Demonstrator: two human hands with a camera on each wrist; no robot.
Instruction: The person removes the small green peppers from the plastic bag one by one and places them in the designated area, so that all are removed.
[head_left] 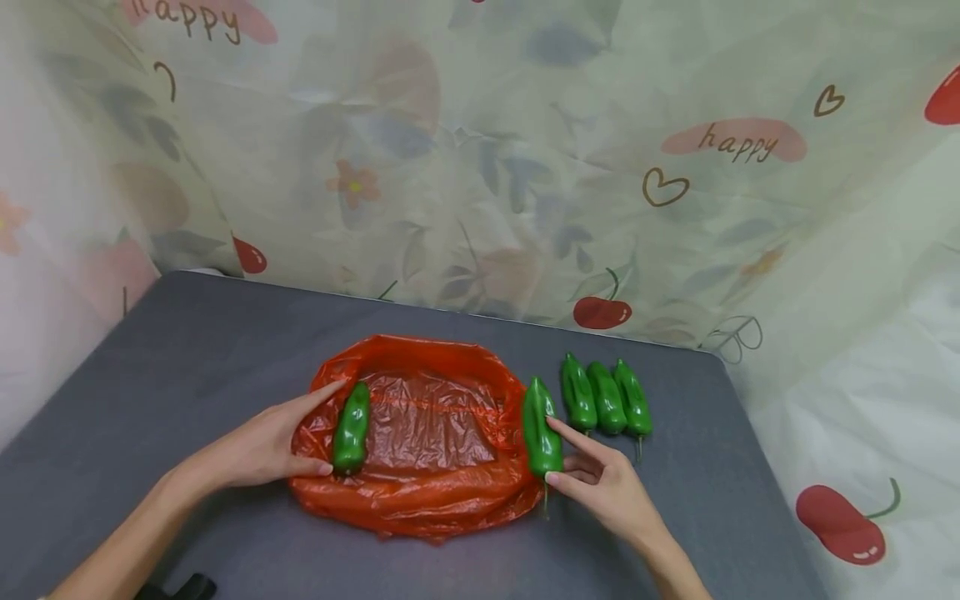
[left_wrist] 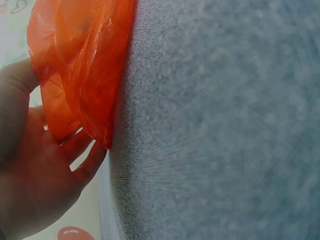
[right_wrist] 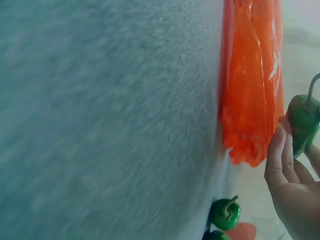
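Note:
An orange-red plastic bag point(head_left: 420, 500) lies spread open on the grey table, its rim standing up around a flat inside. My left hand point(head_left: 262, 437) grips the bag's left side, the plastic between thumb and fingers; in the left wrist view the fingers point(left_wrist: 90, 165) lie against its outside. One green pepper point(head_left: 351, 429) rests inside the bag, right beside that hand's thumb and index finger. My right hand point(head_left: 607, 483) pinches another green pepper point(head_left: 542, 429) by its side, overlapping the bag's right rim in the head view. Its stem points down toward me; in the right wrist view it hangs above the table surface.
Three more green peppers point(head_left: 607, 400) lie side by side to the right of the bag, near the table's back right corner. A printed curtain point(head_left: 465, 167) hangs behind the table point(head_left: 225, 333). A small black object point(head_left: 195, 586) shows at the bottom left.

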